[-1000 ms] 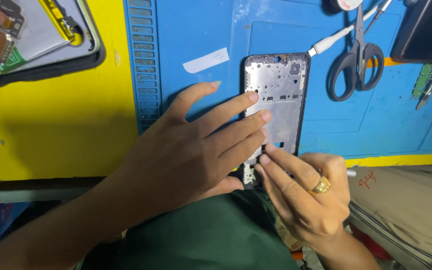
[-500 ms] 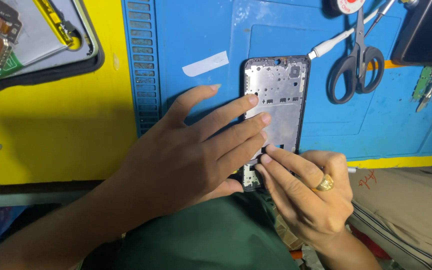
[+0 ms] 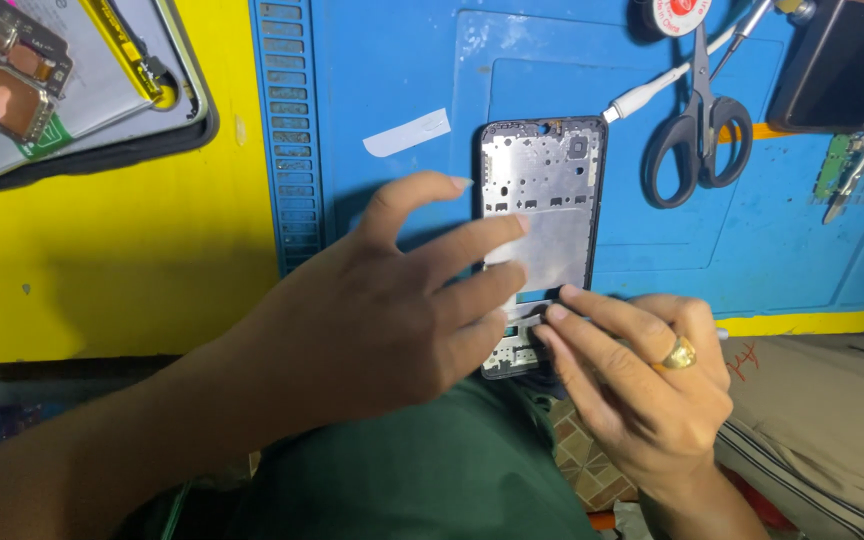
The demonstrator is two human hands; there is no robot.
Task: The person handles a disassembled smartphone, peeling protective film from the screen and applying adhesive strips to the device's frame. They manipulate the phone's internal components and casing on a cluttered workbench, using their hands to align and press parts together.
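A bare phone frame (image 3: 549, 185), silver inside with a dark rim, lies lengthwise on the blue work mat (image 3: 392, 60). Its near end sticks out over the table's edge. My left hand (image 3: 392, 300) lies flat over the frame's left side, fingers spread and fingertips on the metal plate. My right hand (image 3: 642, 390), with a gold ring, has its fingertips on the frame's near end. Its thumb is hidden beneath.
Black scissors (image 3: 697, 140) and a white cable (image 3: 642, 95) lie right of the frame. A white tape strip (image 3: 407, 132) lies to its left. A dark tray (image 3: 187, 130) with an opened phone sits top left on the yellow table (image 3: 102, 260). A dark device (image 3: 852, 60) and small green board (image 3: 837, 165) are top right.
My left hand's fingers have slid a little down the frame toward me and spread wider. My right hand has stayed at the frame's near end.
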